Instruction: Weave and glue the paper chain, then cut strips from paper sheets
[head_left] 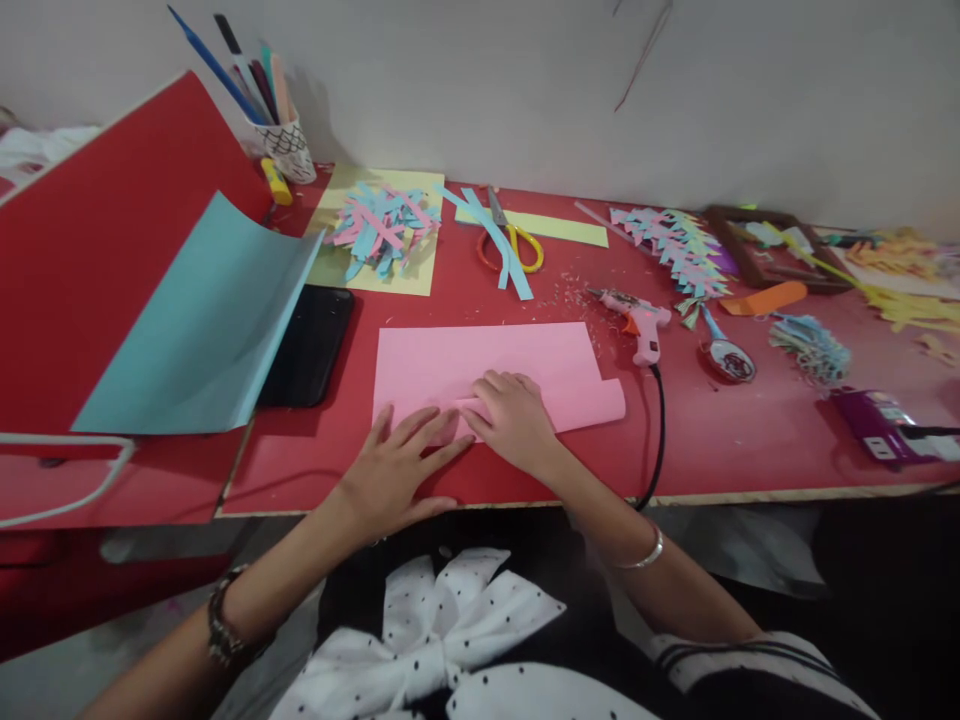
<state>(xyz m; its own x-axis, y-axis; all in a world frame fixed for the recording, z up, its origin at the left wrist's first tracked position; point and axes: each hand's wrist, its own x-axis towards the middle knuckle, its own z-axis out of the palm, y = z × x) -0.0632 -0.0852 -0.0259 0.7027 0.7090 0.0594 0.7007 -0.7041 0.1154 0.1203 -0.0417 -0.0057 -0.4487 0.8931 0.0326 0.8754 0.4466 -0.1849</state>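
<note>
A sheet of pink paper lies on the red tabletop in front of me, its near edge turned over into a loose, curved fold. With fingers spread, my left hand rests its fingertips on the left part of the near edge. My right hand bends its fingers over the fold near the middle, thumb towards the left hand, gripping the paper. The rolled right end sticks out past the flat sheet. The paper under both hands is hidden.
Beyond the sheet lie scissors, blue strips and a pile of cut strips. A pink glue gun with a cord is to the right. Blue paper and a black phone-like slab are at left.
</note>
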